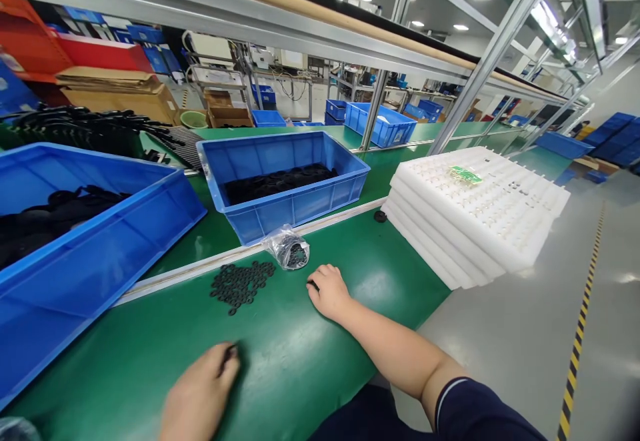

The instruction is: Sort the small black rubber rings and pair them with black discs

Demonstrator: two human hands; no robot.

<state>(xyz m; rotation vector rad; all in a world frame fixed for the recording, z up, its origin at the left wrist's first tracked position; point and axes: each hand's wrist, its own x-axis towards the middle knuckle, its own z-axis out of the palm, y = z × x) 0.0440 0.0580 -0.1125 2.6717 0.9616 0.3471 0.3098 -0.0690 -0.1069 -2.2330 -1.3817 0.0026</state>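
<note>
**Black rings on a green table, just ahead of both hands**

The pile of small black rings (241, 286) lies on the green table (320, 341) at centre, ahead of the left hand (200, 394) and just left of the right hand (327, 291). The left hand, at the bottom of the frame, rests low on the table with thumb and fingers closed in a pinch on a small black piece (229, 354). The piece is mostly hidden by the fingers. The right hand lies palm down with its fingers loosely curled, and a dark bit (313, 285) shows at the fingertips. Whether that hand has hold of it, I cannot tell. A navy sleeve (475, 414) with a white trim covers the upper right arm.

Just above the pile, a clear plastic bag (289, 249) of black rings sits against a pale strip (250, 249) along the table. Behind it stands a blue crate (320, 191) holding black parts, and a larger blue crate (95, 261) sits tilted at the left. To the right is a stack of white foam trays (475, 227), with a small green circuit board (466, 174) on top and a lone black ring (380, 216) beside it. No label or writing is legible; any marks on the board are too small to read.
</note>
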